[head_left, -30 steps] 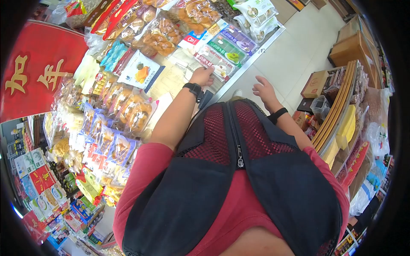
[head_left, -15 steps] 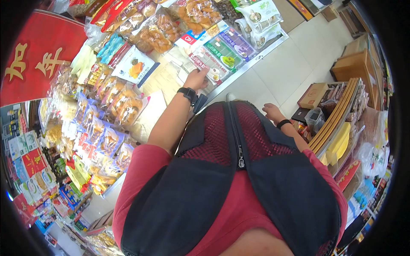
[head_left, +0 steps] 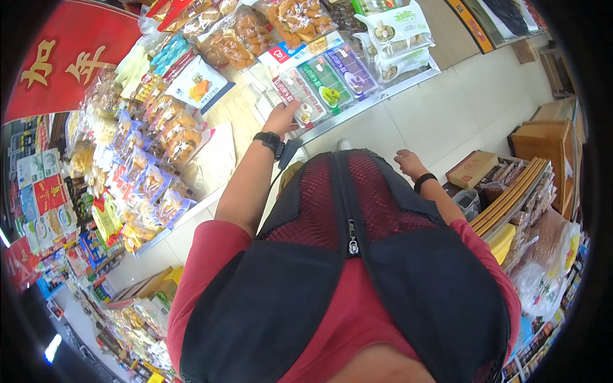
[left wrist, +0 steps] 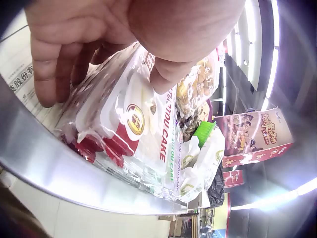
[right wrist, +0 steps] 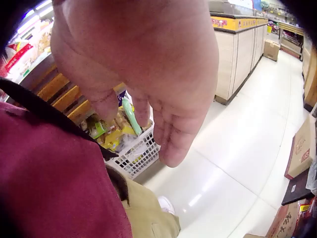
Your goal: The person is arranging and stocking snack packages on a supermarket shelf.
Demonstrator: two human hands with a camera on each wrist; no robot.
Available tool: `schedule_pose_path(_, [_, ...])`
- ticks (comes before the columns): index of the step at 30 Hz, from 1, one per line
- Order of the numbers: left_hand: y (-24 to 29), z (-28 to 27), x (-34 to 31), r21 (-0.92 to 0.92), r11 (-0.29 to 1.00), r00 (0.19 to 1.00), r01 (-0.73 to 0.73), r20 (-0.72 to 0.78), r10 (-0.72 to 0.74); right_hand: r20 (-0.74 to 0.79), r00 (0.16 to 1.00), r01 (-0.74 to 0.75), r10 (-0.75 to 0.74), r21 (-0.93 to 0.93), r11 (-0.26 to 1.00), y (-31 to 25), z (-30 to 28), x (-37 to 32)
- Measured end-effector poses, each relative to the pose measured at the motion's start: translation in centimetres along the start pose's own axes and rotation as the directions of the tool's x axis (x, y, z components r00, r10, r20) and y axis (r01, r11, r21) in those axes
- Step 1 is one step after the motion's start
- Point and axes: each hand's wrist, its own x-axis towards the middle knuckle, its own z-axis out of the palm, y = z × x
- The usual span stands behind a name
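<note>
At the counter's front edge, my left hand (head_left: 281,119) holds the side of a stack of clear-wrapped cake packs with red labels (head_left: 295,86). In the left wrist view the thumb lies on the top cake pack (left wrist: 136,121), while the fingers reach down along the stack's side. Right beside it lie a green-labelled cake pack (head_left: 324,80) and a purple-labelled one (head_left: 351,70). My right hand (head_left: 410,165) hangs loose over the floor by my side, its fingers relaxed and holding nothing.
White printed bags (head_left: 402,29) stand past the cake packs, and bagged bread (head_left: 300,19) lies behind them. A white pouch (head_left: 199,83) is to the left. Below my right hand sits a white basket (right wrist: 138,158) of packaged goods. A cardboard box (head_left: 471,169) stands at right.
My left hand stays at the red-labelled packs, its thumb now over their edge. The right hand has dropped closer to my side, its spread fingers now relaxed. The head view has turned slightly.
</note>
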Motion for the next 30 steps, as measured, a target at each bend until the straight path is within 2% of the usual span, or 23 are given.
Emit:
schedule_pose_path(3, [-0.2,0.7,-1.0,0.025,0.999,0.999,-0.024,-0.037,0.025,0.047,0.998,0.039,-0.037,-0.033,0.999,0.8,-0.4,1.5])
schedule_pose_path(7, [-1.1,2.0,-2.0,0.103,0.994,0.982,0.023,-0.189,-0.003,0.094,0.994,0.057,-0.051,-0.059,0.997,2.9,-0.5,4.3])
schedule_pose_path(10, [-2.0,2.9,-2.4,0.208,0.967,0.958,-0.147,-0.214,0.192,0.089,0.989,0.128,-0.121,-0.078,0.989,4.6,-0.4,6.6])
schedule_pose_path(14, [-1.9,3.7,-3.3,0.286,0.953,0.947,-0.100,-0.266,0.179,0.124,0.989,0.086,-0.081,-0.033,0.996,5.7,-1.0,7.6])
schedule_pose_path(16, [-3.2,3.2,-2.0,0.415,0.895,0.905,-0.163,-0.299,0.303,0.126,0.990,0.063,-0.058,-0.031,0.998,5.8,-1.2,7.5])
schedule_pose_path(20, [-3.2,3.3,-2.1,0.399,0.913,0.917,-0.088,-0.326,0.231,0.124,0.991,0.055,-0.047,-0.058,0.997,6.6,-1.6,8.1])
schedule_pose_path(22, [-3.1,3.5,-2.4,0.447,0.884,0.901,-0.139,-0.314,0.300,0.127,0.990,0.068,-0.058,-0.077,0.995,7.5,-1.7,8.8])
schedule_pose_path(23, [-3.1,3.5,-2.5,0.441,0.887,0.897,-0.141,-0.321,0.302,0.129,0.989,0.079,-0.067,-0.090,0.993,7.8,-1.8,9.1])
schedule_pose_path(25, [-2.1,4.0,-3.2,0.543,0.833,0.914,-0.103,-0.278,0.294,0.142,0.986,0.108,-0.092,-0.109,0.988,7.0,-2.6,8.4])
schedule_pose_path(28, [-1.0,4.6,-4.2,0.561,0.822,0.927,-0.101,-0.247,0.283,0.145,0.982,0.140,-0.120,-0.133,0.981,6.4,-2.9,8.5])
schedule_pose_path(30, [-1.4,4.5,-3.7,0.575,0.808,0.902,-0.125,-0.273,0.334,0.128,0.984,0.148,-0.127,-0.169,0.974,5.6,-3.0,8.6])
